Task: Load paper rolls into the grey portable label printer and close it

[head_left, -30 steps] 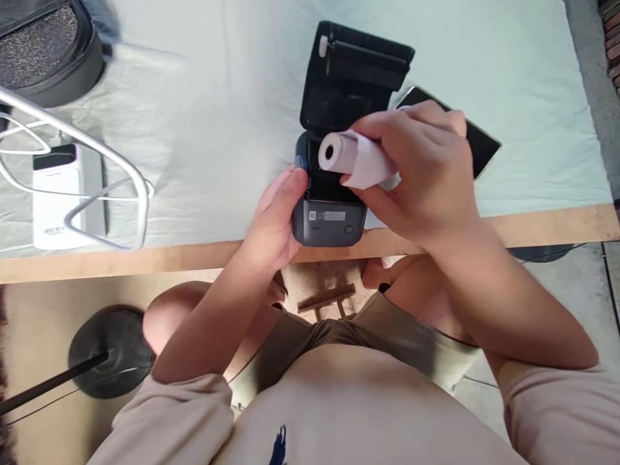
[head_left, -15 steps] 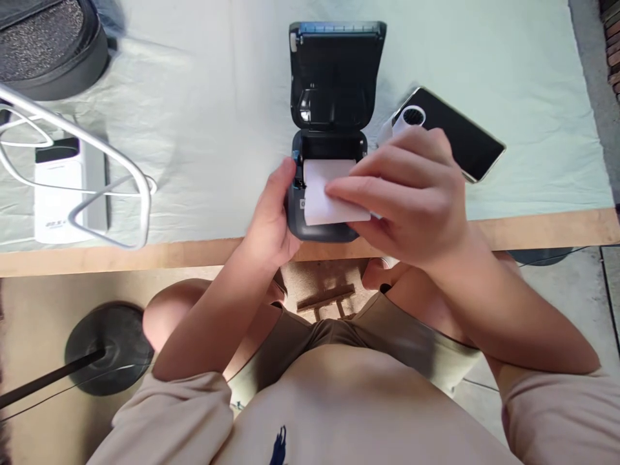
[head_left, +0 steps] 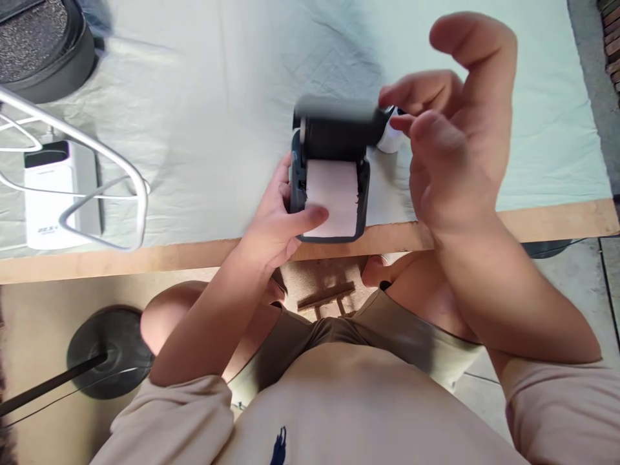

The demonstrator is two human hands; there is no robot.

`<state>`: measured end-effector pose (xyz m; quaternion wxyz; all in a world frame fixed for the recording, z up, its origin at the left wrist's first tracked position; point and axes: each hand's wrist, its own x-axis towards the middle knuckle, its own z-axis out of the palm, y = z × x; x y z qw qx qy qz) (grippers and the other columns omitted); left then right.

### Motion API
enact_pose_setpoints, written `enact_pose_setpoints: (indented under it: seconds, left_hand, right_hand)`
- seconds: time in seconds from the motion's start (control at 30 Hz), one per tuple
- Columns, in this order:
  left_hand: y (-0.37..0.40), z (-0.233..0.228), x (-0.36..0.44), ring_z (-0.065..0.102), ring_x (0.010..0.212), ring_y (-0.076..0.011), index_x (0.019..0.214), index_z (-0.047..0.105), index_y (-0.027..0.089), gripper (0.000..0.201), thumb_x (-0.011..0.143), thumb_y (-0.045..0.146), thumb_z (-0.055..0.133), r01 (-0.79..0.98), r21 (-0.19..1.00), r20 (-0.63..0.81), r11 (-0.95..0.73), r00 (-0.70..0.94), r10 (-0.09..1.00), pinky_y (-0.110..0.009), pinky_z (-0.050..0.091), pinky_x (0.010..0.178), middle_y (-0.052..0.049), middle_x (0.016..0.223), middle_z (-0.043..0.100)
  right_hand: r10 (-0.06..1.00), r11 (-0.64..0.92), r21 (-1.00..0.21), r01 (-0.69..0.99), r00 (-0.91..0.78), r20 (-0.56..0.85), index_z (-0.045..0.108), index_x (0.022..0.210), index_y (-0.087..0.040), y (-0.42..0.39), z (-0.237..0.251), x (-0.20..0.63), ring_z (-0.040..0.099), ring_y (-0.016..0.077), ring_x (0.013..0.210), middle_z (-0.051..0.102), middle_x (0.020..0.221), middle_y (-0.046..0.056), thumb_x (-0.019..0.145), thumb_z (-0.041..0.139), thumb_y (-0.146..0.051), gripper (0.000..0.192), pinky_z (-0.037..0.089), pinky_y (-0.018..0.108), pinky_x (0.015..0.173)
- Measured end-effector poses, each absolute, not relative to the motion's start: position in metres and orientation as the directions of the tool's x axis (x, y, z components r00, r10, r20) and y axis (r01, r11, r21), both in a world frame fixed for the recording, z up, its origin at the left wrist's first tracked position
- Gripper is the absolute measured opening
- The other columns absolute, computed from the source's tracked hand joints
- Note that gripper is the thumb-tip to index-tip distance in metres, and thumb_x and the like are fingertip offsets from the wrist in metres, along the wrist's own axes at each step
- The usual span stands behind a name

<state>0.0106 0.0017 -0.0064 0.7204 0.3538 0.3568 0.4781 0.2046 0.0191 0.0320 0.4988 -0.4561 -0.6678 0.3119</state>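
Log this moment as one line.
left hand: holds printer, thumb on paper | right hand: fingertips at lid, half-closed

The tabletop (head_left: 557, 223) has a bare wooden edge at 6 o'clock. A pale green cloth (head_left: 203, 97) covers the rest, and it is wrinkled. A small dark printer (head_left: 329, 174) with white paper sits in the middle, near the edge. A white power bank (head_left: 53, 194) lies at 9 o'clock. A dark round case (head_left: 43, 45) sits at 10 o'clock.
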Motion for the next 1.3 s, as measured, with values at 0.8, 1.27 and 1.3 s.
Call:
enact_pose_setpoints:
  seconds: [0.8,1.27,1.3]
  left_hand:
    - [-0.001,0.001,0.017,0.062,0.134,-0.0288,0.119,0.072,0.015,0.055,0.104,0.058,0.042,-0.555,0.744,-0.293,0.372,0.230,0.928,-0.042,0.054,0.112,-0.009,0.115,0.076]
    - [0.005,0.000,0.016,0.062,0.131,-0.0297,0.096,0.071,0.020,0.031,0.095,0.049,0.059,-0.515,0.778,-0.246,0.360,0.277,0.929,-0.040,0.058,0.106,-0.008,0.101,0.075]
    - [0.005,-0.001,0.016,0.064,0.129,-0.0279,0.099,0.071,0.019,0.027,0.095,0.044,0.060,-0.513,0.782,-0.215,0.353,0.310,0.926,-0.039,0.058,0.105,-0.007,0.101,0.075]
  right_hand:
    - [0.931,0.330,-0.848,0.415,-0.290,0.220,0.043,0.143,-0.024,0.012,0.025,0.194,0.053,0.0246,0.141,0.050,0.151,0.009,0.084,0.065,-0.057,0.071,0.049,0.043,0.122]
    - [0.847,0.462,-0.785,0.411,0.058,0.529,0.052,0.094,-0.020,0.015,0.040,0.198,0.046,0.0073,0.062,0.046,0.076,-0.003,0.085,0.069,-0.044,0.031,0.037,0.029,0.063]
    - [0.817,0.489,-0.783,0.385,0.111,0.565,0.046,0.085,-0.020,0.016,0.040,0.198,0.040,0.0056,0.057,0.039,0.073,-0.003,0.090,0.063,-0.042,0.028,0.032,0.029,0.060]
